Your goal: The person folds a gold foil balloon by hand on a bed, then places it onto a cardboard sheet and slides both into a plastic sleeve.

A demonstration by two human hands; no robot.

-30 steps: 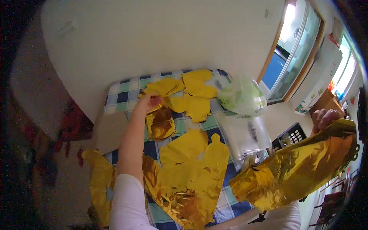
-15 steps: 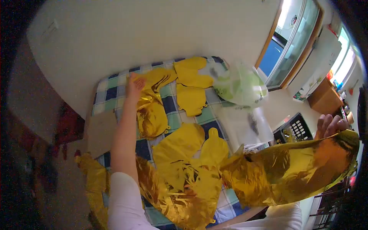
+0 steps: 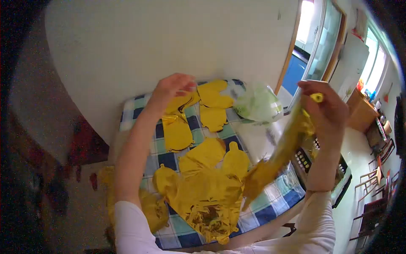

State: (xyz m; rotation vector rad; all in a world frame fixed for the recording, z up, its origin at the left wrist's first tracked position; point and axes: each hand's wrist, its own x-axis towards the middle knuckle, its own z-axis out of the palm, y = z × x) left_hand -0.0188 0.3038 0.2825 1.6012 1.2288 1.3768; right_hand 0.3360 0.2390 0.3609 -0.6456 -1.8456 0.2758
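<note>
My right hand (image 3: 327,106) is raised at the right, closed on the end of a flat, gold foil balloon (image 3: 277,161). A small yellow tab pokes out by its fingers. The balloon hangs down toward a large gold foil balloon (image 3: 207,190) spread over the near part of the table. My left hand (image 3: 174,86) is up at the far left, fingers stretched out and apart, with nothing visible in it. Behind and below it lies a gold foil piece (image 3: 177,133). More flat gold balloons (image 3: 215,99) lie beside it, with a smaller one (image 3: 235,160) nearer.
A blue, green and white checked cloth (image 3: 190,237) covers the table. A clear and green plastic bag (image 3: 258,103) sits at the far right corner. A black crate (image 3: 340,182) stands beyond the right edge. More gold foil (image 3: 152,209) is at the near left.
My left hand has lifted off the foil at the far left. My right hand has swung inward and up with its balloon, which now hangs narrow instead of stretched wide. The view has shifted.
</note>
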